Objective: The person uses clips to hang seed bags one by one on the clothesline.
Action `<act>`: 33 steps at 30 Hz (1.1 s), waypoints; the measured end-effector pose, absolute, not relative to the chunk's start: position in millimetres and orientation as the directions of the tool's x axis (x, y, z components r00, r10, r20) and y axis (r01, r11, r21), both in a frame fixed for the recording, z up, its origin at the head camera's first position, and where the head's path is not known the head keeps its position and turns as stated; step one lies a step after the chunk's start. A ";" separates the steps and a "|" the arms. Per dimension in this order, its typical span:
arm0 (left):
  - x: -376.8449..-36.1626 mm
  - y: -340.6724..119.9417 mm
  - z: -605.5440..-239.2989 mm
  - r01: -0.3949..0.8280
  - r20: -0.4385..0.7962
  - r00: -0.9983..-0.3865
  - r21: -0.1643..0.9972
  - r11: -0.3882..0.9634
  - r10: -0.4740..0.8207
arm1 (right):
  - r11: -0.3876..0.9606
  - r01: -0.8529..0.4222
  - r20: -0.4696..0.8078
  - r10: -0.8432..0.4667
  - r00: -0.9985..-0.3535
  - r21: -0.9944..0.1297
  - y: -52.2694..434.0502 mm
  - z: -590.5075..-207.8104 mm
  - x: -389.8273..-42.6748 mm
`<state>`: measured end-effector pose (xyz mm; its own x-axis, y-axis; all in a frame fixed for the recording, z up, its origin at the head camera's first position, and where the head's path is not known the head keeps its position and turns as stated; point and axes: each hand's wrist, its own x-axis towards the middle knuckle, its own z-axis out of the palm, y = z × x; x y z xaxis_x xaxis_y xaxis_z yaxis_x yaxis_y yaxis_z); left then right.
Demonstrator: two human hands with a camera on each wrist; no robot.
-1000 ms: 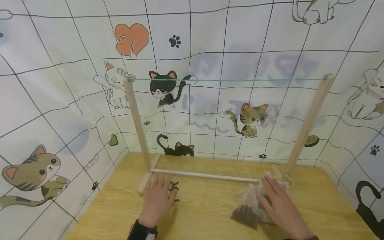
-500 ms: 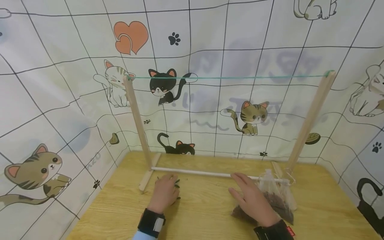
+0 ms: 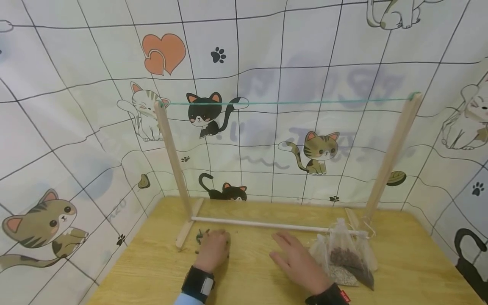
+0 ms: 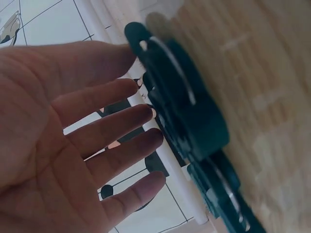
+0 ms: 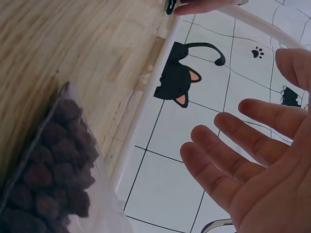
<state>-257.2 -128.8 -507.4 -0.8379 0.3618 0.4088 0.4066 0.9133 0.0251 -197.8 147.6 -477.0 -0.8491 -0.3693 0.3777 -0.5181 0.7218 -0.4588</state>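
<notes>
Left hand [image 3: 214, 250] is touching green clips [image 4: 209, 124] on the counter [image 3: 251, 277], fingers apart, seemingly for wide reach. Right hand [image 3: 299, 260] is holding nothing, fingers apart. Filled bags [image 3: 346, 256] are leaning together beside the wooden frame [image 3: 173, 161], presumably propping one another upright.

Three views – one worn on the head, one on each wrist
The head view looks forward and down from behind the left hand [image 3: 213, 250] and right hand [image 3: 301, 263]; each wrist view, tilted and close in, looks out past the fingers [image 5: 209, 171] – all three share the white rod [image 3: 259, 223] beyond them
</notes>
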 end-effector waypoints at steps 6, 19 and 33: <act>-259.5 -127.4 -512.2 0.389 0.387 -0.848 -0.006 0.921 0.361 | 0.719 -0.521 0.344 -0.396 -0.851 -0.460 141.5 -479.6 -195.5; -261.5 -130.4 -506.2 0.438 0.442 -0.806 -0.002 0.899 0.394 | 0.674 -0.538 0.265 -0.473 -0.841 -0.506 126.3 -483.5 -196.8; -236.9 -118.9 -445.6 0.515 0.396 -0.852 0.524 0.679 0.341 | 0.631 -0.513 0.362 -0.364 -0.858 -0.582 125.9 -470.1 -200.0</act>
<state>-236.9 -118.9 -445.6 -0.8524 0.3414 0.3960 0.5150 0.6787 0.5235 -200.0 125.9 -470.1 -0.8582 -0.3643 0.3617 -0.5131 0.6306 -0.5822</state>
